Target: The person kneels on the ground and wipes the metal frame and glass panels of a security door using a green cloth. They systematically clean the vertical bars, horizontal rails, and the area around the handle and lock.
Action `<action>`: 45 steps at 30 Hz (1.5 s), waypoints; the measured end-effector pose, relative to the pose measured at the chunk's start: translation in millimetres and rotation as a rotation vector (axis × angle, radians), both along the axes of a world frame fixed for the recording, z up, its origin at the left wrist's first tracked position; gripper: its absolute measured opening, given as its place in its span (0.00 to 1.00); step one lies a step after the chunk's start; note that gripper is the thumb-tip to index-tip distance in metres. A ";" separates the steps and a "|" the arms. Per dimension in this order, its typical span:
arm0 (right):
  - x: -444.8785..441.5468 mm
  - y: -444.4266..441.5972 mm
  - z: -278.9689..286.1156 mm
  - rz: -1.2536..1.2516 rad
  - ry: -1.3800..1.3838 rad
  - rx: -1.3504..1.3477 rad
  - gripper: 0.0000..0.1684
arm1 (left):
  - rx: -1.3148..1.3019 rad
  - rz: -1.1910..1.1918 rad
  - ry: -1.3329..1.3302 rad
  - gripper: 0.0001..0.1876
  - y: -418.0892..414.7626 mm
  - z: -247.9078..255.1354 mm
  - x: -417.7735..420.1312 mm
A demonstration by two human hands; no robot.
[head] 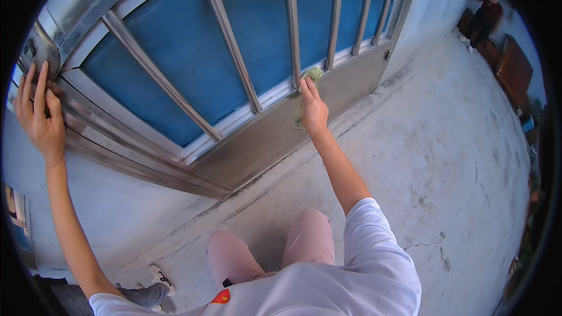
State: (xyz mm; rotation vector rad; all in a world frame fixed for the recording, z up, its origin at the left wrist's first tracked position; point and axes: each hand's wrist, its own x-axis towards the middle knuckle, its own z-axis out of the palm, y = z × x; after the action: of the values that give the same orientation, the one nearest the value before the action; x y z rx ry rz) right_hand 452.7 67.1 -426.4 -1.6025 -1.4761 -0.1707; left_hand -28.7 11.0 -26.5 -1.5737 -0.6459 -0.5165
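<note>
My right hand [315, 107] presses a pale green cloth [312, 74] onto the lower ledge of a metal door, beside the foot of a steel bar [292, 30]. Part of the cloth hangs below the ledge over the door's lower metal panel [263, 138]. Behind the upright bars is a blue pane [254, 22]. My left hand [39, 116], holding nothing, rests with fingers spread against the door's left edge and frame, just below a metal lock plate [37, 50].
A person [485, 15] stands far off at the upper right, near brown boards [514, 70] leaning on the wall. Another person's leg and shoe [162, 280] are at the lower left. A cracked concrete floor [421, 162] lies to the right; a hinge [387, 55] sits on the door's far edge.
</note>
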 end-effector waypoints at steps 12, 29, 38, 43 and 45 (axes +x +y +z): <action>-60.5 24.9 -39.7 -0.262 0.479 0.193 0.29 | -0.141 -0.043 -0.096 0.19 14.7 -8.2 -14.5; -93.4 -5.7 -126.0 -0.206 0.923 -0.222 0.22 | 0.036 -0.018 -0.003 0.19 -8.6 -1.8 17.2; -53.1 12.3 98.8 -0.055 0.414 0.423 0.20 | 0.039 -0.083 -0.137 0.21 -11.4 -10.7 34.5; -40.6 33.0 171.3 -0.068 0.318 0.536 0.16 | 0.040 -0.106 -0.175 0.22 -11.9 -13.9 36.3; -35.4 45.3 221.8 -0.055 0.281 0.656 0.13 | 0.043 -0.103 -0.191 0.22 -13.6 -12.2 35.8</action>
State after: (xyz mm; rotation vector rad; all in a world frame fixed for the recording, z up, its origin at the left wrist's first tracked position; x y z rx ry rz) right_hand 417.3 112.5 -204.6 -1.0778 -1.0140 -0.3989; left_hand 7.1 -2.6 -38.7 -1.5338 -0.6953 -0.7596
